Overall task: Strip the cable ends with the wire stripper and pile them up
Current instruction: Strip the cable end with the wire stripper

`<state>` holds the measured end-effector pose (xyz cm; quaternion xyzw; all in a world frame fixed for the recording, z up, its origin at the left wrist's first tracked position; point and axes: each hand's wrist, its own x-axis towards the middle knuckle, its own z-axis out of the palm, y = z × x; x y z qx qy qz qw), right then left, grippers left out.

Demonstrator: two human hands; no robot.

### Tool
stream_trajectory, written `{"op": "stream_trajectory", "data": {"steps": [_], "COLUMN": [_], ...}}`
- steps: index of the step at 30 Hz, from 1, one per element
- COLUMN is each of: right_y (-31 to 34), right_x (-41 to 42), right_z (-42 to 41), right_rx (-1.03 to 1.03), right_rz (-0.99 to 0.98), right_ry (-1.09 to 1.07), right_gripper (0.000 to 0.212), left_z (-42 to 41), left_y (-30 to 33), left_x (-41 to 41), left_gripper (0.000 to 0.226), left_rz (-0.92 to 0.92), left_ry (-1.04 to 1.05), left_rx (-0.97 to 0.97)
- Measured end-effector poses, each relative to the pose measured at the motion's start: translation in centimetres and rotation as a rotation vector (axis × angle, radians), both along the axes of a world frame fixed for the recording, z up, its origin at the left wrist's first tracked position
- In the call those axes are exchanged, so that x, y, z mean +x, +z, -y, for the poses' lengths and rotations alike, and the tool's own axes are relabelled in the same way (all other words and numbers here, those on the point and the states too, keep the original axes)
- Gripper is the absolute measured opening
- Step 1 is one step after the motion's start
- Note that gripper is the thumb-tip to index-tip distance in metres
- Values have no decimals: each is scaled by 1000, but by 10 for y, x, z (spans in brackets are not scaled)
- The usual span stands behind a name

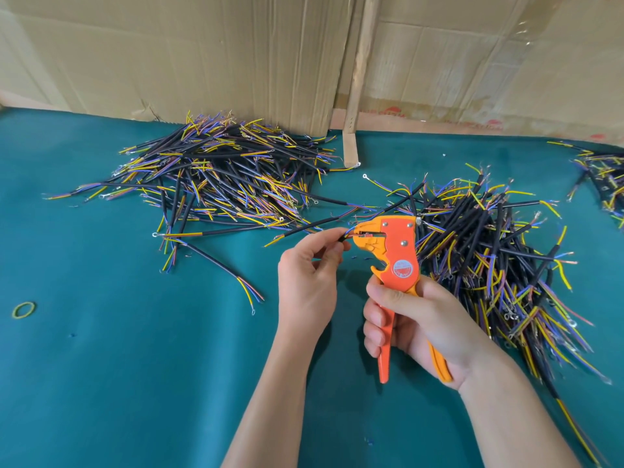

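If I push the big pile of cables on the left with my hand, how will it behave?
The pile of cables would probably slide as a loose tangle on the green cloth, not roll. The crossed cables likely drag one another, while strays at the edge may stay behind. Each piece looks short and thin, so the pile is probably light.

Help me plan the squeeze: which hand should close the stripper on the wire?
Right. The right hand already wraps the stripper handles, while the left hand pinches the cable feeding its head.
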<state>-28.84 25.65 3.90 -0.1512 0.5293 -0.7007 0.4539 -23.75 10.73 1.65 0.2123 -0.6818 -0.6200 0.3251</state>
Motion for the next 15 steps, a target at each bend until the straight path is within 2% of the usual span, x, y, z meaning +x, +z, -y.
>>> {"op": "stream_trajectory", "data": {"steps": [7, 12, 15], "right_y": [0, -1, 0], "right_x": [3, 7, 8], "right_z": [0, 7, 4], "right_rx": [8, 84, 55], "right_rz": [3, -58, -40], "right_ry": [-22, -169, -138], "right_gripper": [27, 48, 42], "left_z": [-1, -2, -4], "left_y": [1, 3, 3], "left_x": [1, 0, 1], "left_gripper": [28, 36, 34], "left_rz": [6, 22, 6], "left_ry": [-11, -17, 0], "left_rx": [-8, -16, -22]}}
